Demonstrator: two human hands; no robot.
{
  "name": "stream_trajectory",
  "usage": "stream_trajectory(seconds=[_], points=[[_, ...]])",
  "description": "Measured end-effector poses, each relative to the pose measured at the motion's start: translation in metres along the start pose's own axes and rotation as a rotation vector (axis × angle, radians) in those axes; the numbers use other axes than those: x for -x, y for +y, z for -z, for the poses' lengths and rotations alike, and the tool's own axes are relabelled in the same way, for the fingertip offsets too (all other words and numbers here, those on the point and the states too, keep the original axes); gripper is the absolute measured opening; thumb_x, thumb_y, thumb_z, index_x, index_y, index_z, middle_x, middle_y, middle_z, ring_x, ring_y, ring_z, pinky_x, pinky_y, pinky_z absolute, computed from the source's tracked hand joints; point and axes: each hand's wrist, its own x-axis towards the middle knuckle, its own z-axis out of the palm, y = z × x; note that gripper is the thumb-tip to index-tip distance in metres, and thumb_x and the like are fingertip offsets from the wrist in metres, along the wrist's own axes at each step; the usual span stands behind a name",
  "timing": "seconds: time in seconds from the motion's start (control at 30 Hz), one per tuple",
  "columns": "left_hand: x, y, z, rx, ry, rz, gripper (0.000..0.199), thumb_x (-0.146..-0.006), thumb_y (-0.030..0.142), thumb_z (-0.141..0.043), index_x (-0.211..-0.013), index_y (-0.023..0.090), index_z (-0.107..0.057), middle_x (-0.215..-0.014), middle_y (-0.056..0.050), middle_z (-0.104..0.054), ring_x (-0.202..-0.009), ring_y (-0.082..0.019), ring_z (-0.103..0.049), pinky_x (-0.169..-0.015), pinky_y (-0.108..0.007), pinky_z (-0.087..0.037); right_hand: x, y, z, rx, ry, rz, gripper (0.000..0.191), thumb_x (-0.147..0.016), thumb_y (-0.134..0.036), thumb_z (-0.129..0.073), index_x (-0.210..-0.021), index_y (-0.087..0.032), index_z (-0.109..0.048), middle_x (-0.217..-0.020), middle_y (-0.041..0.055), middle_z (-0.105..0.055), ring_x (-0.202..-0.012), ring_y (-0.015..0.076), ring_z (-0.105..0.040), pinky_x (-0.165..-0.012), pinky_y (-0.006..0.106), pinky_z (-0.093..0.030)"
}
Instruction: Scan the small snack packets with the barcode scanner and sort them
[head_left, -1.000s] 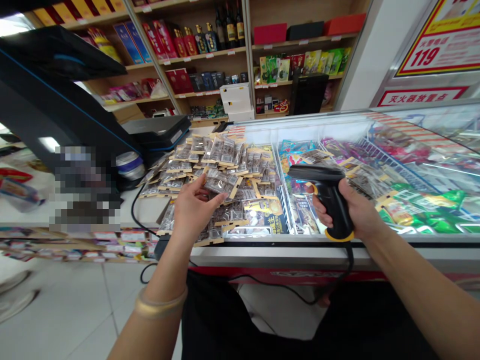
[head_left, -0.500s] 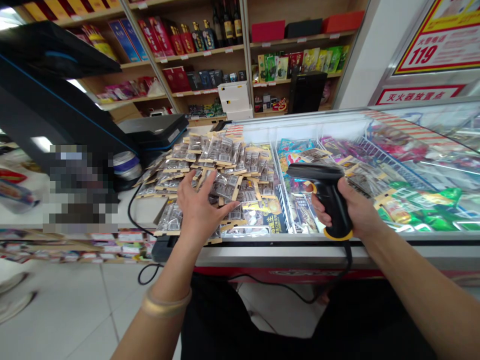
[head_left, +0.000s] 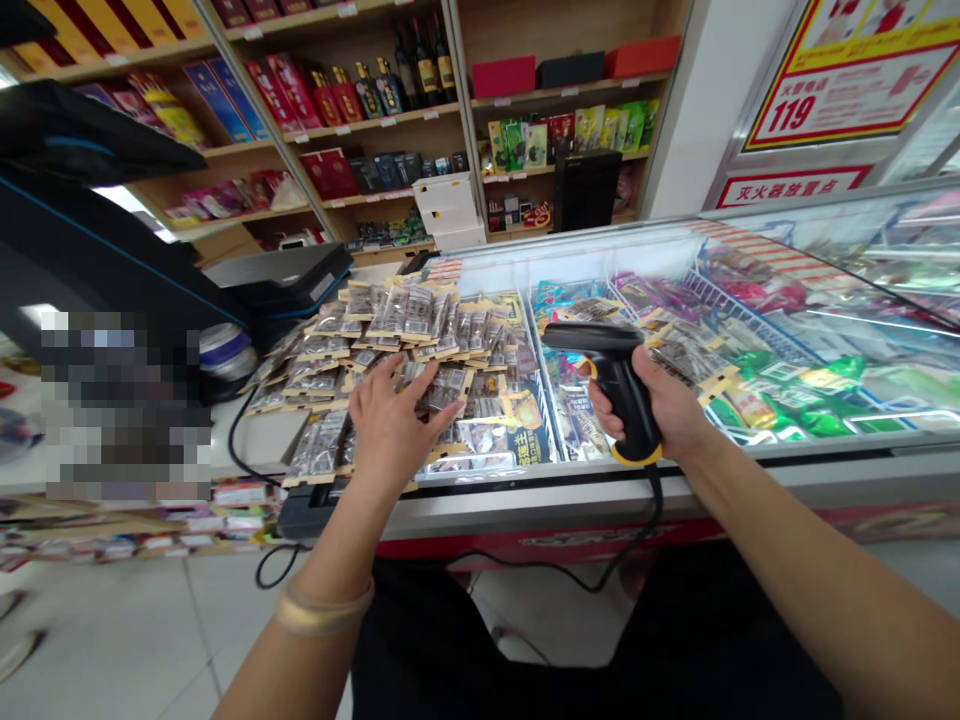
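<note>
A black scanner (head_left: pixel 611 385) was gripped in the right hand (head_left: pixel 660 410) above the glass-topped freezer (head_left: pixel 825 455); the left hand (head_left: pixel 390 425), fingers spread, was laid on heaped packets (head_left: pixel 390 325). Stocked shelves (head_left: pixel 360 120) were seen behind.

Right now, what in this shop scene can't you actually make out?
- Head view: a pixelated patch hides whatever sits under the black screen.
- The print on the clear packets is too small to read.
- The left hand covers the packets beneath it.
- The scanner trigger is hidden by the right hand.
- Glare on the freezer lid blurs the goods below.
</note>
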Motion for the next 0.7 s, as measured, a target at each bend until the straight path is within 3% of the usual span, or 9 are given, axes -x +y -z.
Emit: stream_trajectory(seconds=[0.17, 0.33, 0.57, 0.7], points=[[-0.003, 0.012, -0.005, -0.026, 0.042, 0.077, 0.045, -0.085, 0.047, -0.070, -0.124, 0.024, -0.071, -0.147, -0.021, -0.050, -0.139, -0.044, -0.045, -0.115, -0.064, -0.030, 0.000, 0.002, 0.005, -0.007, 0.004, -0.001, 0.063, -0.075, -0.073, -0.073, -0.102, -0.017, -0.063, -0.065, -0.0026, -0.057, -0.045, 0.0100, -0.049, -0.040, 0.023, -0.042], [-0.007, 0.020, -0.005, 0.012, 0.089, 0.132, 0.059, -0.082, 0.046, -0.072, -0.131, 0.015, -0.057, -0.144, -0.025, -0.049, -0.140, -0.041, -0.043, -0.117, -0.060, -0.030, 0.000, 0.001, 0.005, -0.004, -0.002, -0.006, 0.062, -0.079, -0.073, -0.070, -0.104, -0.017, -0.063, -0.066, -0.0024, -0.056, -0.045, 0.0105, -0.049, -0.040, 0.023, -0.042], [-0.003, 0.016, -0.002, 0.029, 0.079, 0.103, 0.073, -0.080, 0.049, -0.074, -0.142, 0.018, -0.050, -0.149, -0.025, -0.043, -0.144, -0.044, -0.038, -0.118, -0.060, -0.027, 0.000, 0.002, 0.001, 0.006, 0.009, 0.008, 0.061, -0.078, -0.073, -0.070, -0.101, -0.017, -0.063, -0.066, -0.0025, -0.057, -0.044, 0.0103, -0.048, -0.040, 0.023, -0.041], [-0.004, 0.018, 0.003, 0.099, 0.179, 0.029, 0.069, -0.082, 0.049, -0.072, -0.141, 0.020, -0.051, -0.150, -0.023, -0.042, -0.145, -0.042, -0.037, -0.120, -0.059, -0.026, -0.001, -0.004, 0.001, 0.005, 0.004, 0.010, 0.062, -0.075, -0.075, -0.071, -0.098, -0.018, -0.063, -0.065, -0.0032, -0.055, -0.044, 0.0097, -0.046, -0.040, 0.023, -0.041]])
